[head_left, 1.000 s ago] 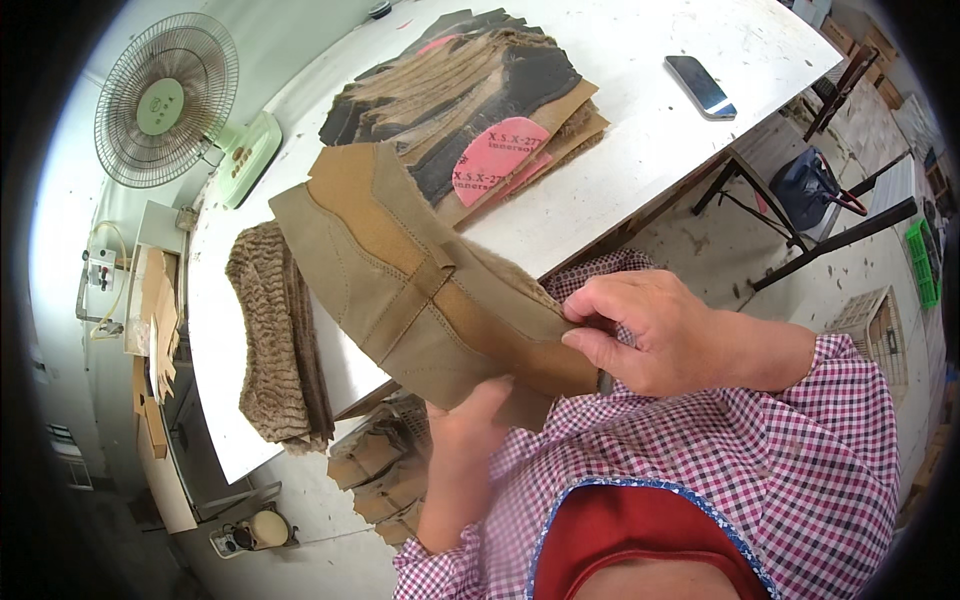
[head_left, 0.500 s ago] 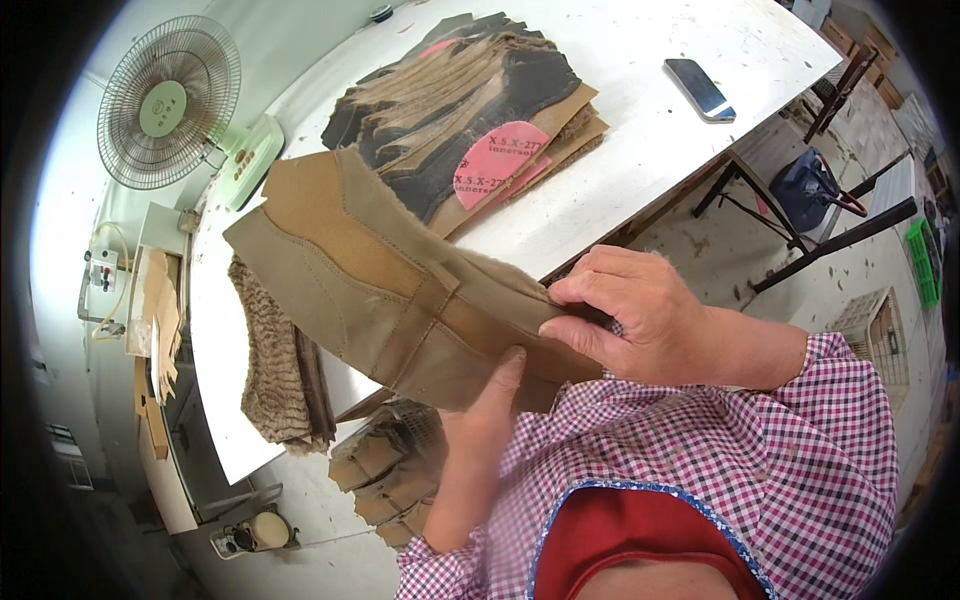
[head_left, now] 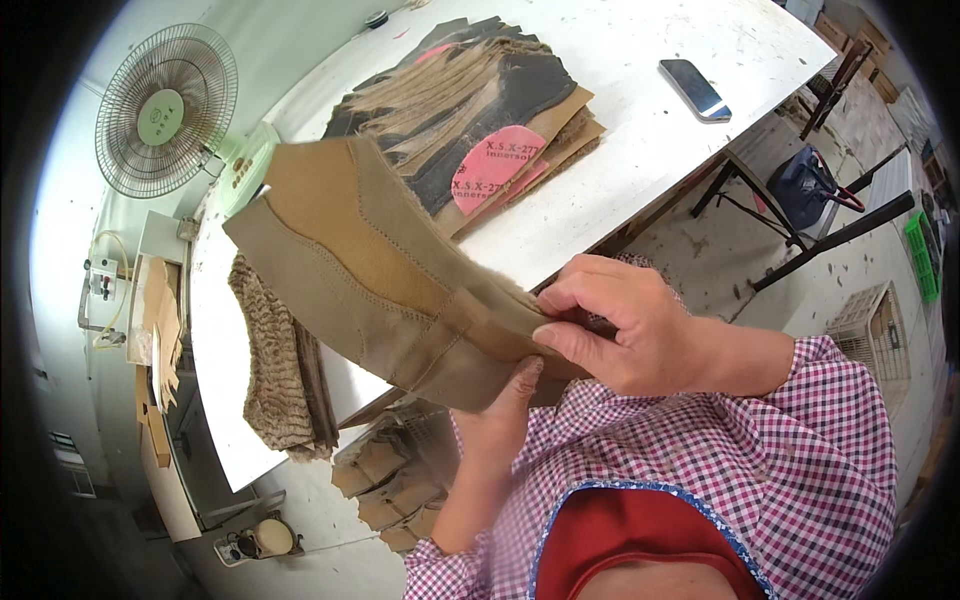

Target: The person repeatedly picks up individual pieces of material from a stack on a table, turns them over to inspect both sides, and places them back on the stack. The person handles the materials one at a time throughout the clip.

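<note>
Our left hand (head_left: 498, 418) and right hand (head_left: 630, 330) grip a stitched brown piece (head_left: 390, 265) over the edge of the white table (head_left: 630, 165). We note a phone (head_left: 693, 90) on top, a wall-side fan (head_left: 166, 112) and, below, apparently similar pieces (head_left: 385, 485).

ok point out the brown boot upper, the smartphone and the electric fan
Brown boot upper (head_left: 390, 275), head view, on its tan middle panel
Smartphone (head_left: 694, 89), head view, on its dark screen
Electric fan (head_left: 160, 118), head view, on its pale green hub
</note>
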